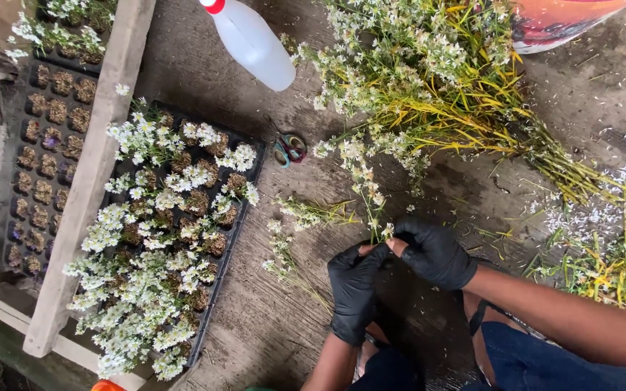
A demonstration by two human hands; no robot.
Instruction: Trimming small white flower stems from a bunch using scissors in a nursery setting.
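Where the two black-gloved hands meet over the wet concrete floor [269, 340], a thin flowering sprig [377, 210] is seen to be pinched between them. The left hand [354, 289] is closed with its fingertips drawn together on the lower end of the stem; the right hand [435, 253] is likewise closed on the same stem just above, so that both hands are touching at the fingertips. The sprig rises away from the hands, its small white blooms lying toward the large heap.

The stem is judged to be very light, limp and easily snapped or bruised; the blooms are judged likely to shed if squeezed. Hold is best taken low on the bare green stem, well below the flower heads, with a light pinch only.

Just beside the left hand, a few cut sprigs [284, 242] are laid loose on the floor. Beyond the hands, a big heap of white-flowered stems [436, 80] with yellowing leaves is spread out, and more trimmings [610, 268] lie near the right forearm. A small pair of scissors [290, 148] is noted between heap and tray. A black cell tray [244, 217], mostly filled with upright flowering cuttings, lies well to the left, against a timber plank [88, 188]; a second tray [41, 159] beyond it holds mostly bare plugs. A white plastic bottle [255, 47] with a red cap lies at the top, and part of an orange bucket [559, 22] is seen at the top right corner
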